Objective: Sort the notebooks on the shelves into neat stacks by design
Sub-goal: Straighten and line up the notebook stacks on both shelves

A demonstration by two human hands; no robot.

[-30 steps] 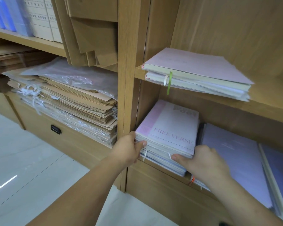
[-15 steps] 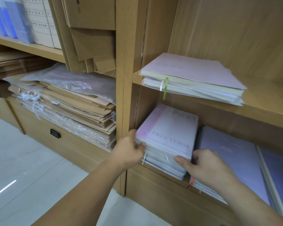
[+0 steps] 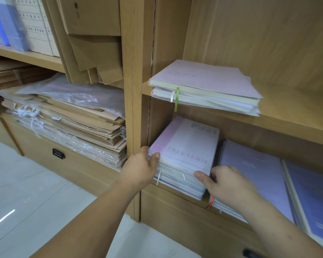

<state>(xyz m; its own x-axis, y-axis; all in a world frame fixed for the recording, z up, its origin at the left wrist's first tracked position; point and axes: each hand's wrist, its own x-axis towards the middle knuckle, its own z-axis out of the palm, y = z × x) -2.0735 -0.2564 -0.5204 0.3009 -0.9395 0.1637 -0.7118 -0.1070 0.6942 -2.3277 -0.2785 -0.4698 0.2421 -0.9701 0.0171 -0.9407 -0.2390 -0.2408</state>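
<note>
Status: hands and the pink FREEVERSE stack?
Left hand grips pink stack at its front left corner. Right hand grips the front right corner. Lilac stack sits close on its right.

I read "FREEVERSE" in pink capitals along the near edge of the top cover of the notebook stack [image 3: 186,146]. The larger grey lettering at its far edge is too blurred for me.

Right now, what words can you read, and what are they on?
"FREEVERSE": cover of the top pink notebook.
Big grey letters above it: too blurred to read.
Purple notebook print: too small.
White boxes labels: too blurred.
</note>
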